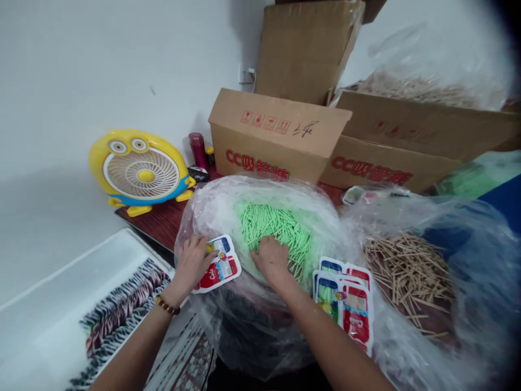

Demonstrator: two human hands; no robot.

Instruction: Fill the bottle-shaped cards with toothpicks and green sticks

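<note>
My left hand [195, 259] is closed on the edge of a flat blue-and-red packet [221, 267] marked "Cola", with the thumb across its front. In an open clear plastic bag [207, 203] lies a heap of thin green sticks [264, 220]. My right hand [272, 257] is at the near edge of this heap, its fingers curled around some sticks; the fingertips are partly hidden. Several similar packets [356, 312] lie in a stack on the plastic, to the right of my right forearm. Pale green and brown contents show through their windows.
Brown sticks [411, 269] lie on plastic at the right. Behind stand two cardboard boxes [260, 146] and a tall carton [305, 51]. A yellow fan [142, 174] and a dark red bottle [197, 149] are at the back left. A white bin [44, 309] with rows of packets is at the left.
</note>
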